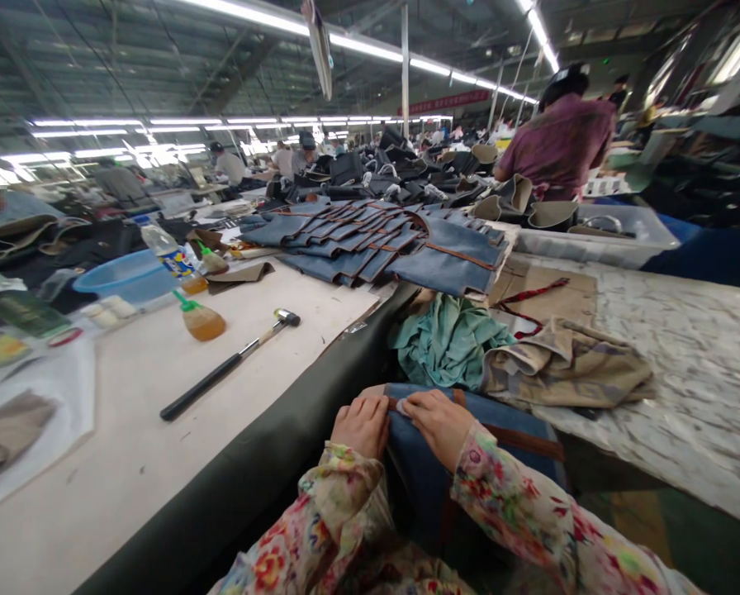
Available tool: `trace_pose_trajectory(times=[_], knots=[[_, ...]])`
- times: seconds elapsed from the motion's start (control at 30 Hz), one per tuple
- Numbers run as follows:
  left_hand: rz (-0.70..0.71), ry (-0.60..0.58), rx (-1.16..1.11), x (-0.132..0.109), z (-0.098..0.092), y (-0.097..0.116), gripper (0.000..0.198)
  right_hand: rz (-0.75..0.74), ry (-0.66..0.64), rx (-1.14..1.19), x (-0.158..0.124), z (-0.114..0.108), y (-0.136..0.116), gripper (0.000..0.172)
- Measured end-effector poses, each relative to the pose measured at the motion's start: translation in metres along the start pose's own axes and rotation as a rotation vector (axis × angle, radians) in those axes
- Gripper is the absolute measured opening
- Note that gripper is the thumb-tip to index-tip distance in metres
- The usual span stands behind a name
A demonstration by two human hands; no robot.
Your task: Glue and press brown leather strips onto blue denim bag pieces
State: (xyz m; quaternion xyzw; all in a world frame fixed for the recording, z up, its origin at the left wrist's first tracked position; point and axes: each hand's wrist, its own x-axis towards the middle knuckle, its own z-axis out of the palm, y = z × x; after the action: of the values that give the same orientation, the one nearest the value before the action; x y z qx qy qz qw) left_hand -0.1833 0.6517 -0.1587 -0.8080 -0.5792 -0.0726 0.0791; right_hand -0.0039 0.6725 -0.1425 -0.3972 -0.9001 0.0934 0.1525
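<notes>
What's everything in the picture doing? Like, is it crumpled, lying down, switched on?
Left hand: fingers bent, on the blue piece's edge
Right hand: fingertips at that edge
Hammer: lying down
Nearer green-tipped bottle: part-filled with amber liquid
Green cloth: crumpled
Patterned beige cloth: crumpled
Blue pieces behind: piled, overlapping
Ceiling lights: on
</notes>
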Motion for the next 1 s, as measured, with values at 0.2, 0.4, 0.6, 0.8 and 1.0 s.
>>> trace_pose_trajectory(times=[0.2, 0.4, 0.6, 0.8, 1.0], knots=[[0.007, -0.006, -0.05, 0.001, 0.002, -0.002, 0.033, 0.029, 0.022, -0.101, -0.048, -0.016, 0.027, 0.031], [-0.067, 0.018, -0.133, -0.004, -0.01, -0.052, 0.033, 0.101, 0.176, -0.25, -0.09, -0.013, 0.05, 0.031], [-0.548, 0.138, 0.049, -0.034, -0.04, -0.186, 0.047, 0.039, 0.323, -0.299, -0.133, -0.001, 0.048, 0.037], [-0.72, 0.043, 0.017, -0.047, -0.04, -0.223, 0.056, 0.089, 0.39, -0.285, -0.14, 0.002, 0.041, 0.036], [-0.8, -0.028, 0.095, -0.038, -0.051, -0.251, 0.052, 0.14, 0.376, -0.249, -0.143, 0.004, 0.041, 0.035]])
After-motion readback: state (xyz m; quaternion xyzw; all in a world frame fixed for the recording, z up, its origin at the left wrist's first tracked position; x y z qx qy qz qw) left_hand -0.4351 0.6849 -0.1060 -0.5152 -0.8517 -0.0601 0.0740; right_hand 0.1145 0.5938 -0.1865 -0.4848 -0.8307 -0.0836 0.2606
